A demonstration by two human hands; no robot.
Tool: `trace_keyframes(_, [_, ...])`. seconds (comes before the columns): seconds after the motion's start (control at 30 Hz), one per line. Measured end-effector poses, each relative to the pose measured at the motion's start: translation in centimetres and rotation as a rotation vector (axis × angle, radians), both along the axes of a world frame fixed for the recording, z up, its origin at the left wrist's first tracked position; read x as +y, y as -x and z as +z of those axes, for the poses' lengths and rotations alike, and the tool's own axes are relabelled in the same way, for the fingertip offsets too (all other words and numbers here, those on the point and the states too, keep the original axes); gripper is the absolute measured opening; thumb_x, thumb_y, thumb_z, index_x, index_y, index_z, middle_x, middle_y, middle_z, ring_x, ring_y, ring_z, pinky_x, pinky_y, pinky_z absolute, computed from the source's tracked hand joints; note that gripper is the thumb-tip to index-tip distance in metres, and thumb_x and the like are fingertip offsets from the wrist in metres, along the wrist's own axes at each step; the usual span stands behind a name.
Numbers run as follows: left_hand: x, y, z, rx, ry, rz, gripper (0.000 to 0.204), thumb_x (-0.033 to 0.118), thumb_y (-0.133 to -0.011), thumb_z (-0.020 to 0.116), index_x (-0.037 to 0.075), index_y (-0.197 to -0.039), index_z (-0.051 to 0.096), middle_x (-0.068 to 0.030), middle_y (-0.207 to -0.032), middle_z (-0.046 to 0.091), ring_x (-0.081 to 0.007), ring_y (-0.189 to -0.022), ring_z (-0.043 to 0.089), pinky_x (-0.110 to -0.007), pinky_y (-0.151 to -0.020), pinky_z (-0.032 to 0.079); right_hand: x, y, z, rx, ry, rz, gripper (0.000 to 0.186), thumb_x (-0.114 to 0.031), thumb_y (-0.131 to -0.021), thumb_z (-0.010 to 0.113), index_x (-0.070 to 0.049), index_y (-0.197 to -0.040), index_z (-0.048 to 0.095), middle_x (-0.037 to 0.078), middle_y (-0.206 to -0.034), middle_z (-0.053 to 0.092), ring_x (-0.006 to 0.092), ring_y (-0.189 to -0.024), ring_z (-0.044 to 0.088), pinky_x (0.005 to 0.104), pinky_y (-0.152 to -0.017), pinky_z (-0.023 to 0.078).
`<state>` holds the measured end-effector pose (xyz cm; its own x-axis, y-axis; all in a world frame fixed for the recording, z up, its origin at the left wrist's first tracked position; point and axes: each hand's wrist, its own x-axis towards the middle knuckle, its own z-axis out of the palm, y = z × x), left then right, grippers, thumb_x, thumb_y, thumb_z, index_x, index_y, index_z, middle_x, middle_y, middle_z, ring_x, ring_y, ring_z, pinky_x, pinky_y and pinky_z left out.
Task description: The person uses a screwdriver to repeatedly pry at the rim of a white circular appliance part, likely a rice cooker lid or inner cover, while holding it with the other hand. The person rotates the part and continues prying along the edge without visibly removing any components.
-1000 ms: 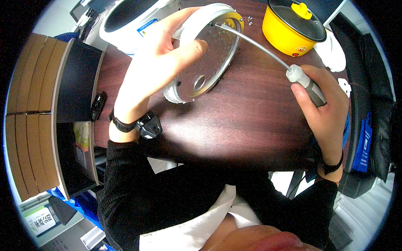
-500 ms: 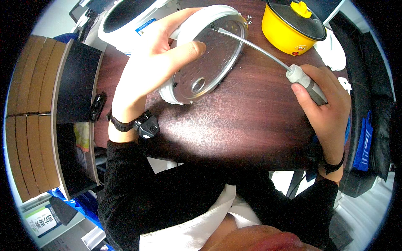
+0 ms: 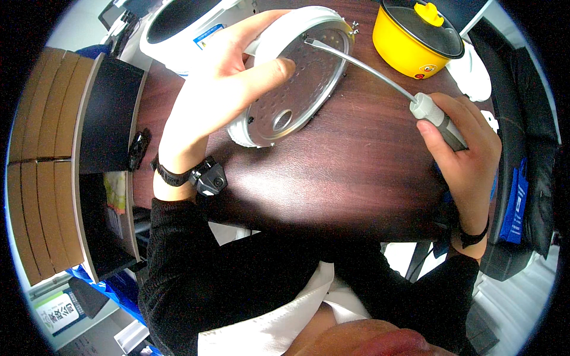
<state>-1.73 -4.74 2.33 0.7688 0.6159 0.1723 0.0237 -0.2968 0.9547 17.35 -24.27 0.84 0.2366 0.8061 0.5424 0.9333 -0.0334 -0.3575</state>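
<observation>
My left hand (image 3: 222, 89) is closed round a round white lid (image 3: 242, 132), thumb lying across its face. The lid is tilted up on edge, showing a shiny metal plate (image 3: 284, 98) dotted with small dents and one larger round hole near its lower end. In my right hand (image 3: 469, 136) is a screwdriver (image 3: 425, 108) with a grey handle and a long shaft that looks bent in this view. Its tip touches the upper part of the plate beside a small dark spot, perhaps a screw or its hole. A few small screws (image 3: 355, 27) lie just beyond the lid.
A yellow pot (image 3: 409, 47) with a dark lid and yellow knob stands at the far right of the brown table (image 3: 332, 178). Behind my left hand is a white appliance (image 3: 159, 54) with a dark open top. Shelves and brown boxes (image 3: 41, 113) flank the left side.
My right hand and the screwdriver handle have shifted slightly to the right. The lid has barely moved, and the tip stays at the same spot on the plate.
</observation>
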Motion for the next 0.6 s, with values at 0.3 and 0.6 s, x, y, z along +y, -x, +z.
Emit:
trace_keyframes(0.3, [1.4, 0.3, 0.0, 0.046, -0.122, -0.132, 0.057, 0.005, -0.075, 0.065, -0.003, -0.129, 0.046, -0.0116, -0.117, 0.059, -0.0169, -0.105, 0.057, -0.028, -0.091, 0.043, -0.1, 0.1, 0.3, -0.010, 0.014, 0.010, 0.028, -0.011, -0.071, 0.074, -0.004, -0.096, 0.063, 0.011, -0.087, 0.064, 0.0270, -0.077, 0.063, 0.0325, -0.065, 0.048])
trace_keyframes(0.6, [1.3, 0.3, 0.2, 0.068, -0.163, -0.134, 0.057, 0.008, -0.077, 0.065, -0.003, -0.129, 0.046, -0.0112, -0.116, 0.059, -0.0161, -0.104, 0.056, -0.028, -0.091, 0.043, -0.3, 0.0, 0.4, -0.005, 0.032, 0.035, 0.030, -0.007, -0.074, 0.072, -0.002, -0.101, 0.062, 0.011, -0.085, 0.063, 0.0203, -0.076, 0.062, 0.0270, -0.065, 0.046])
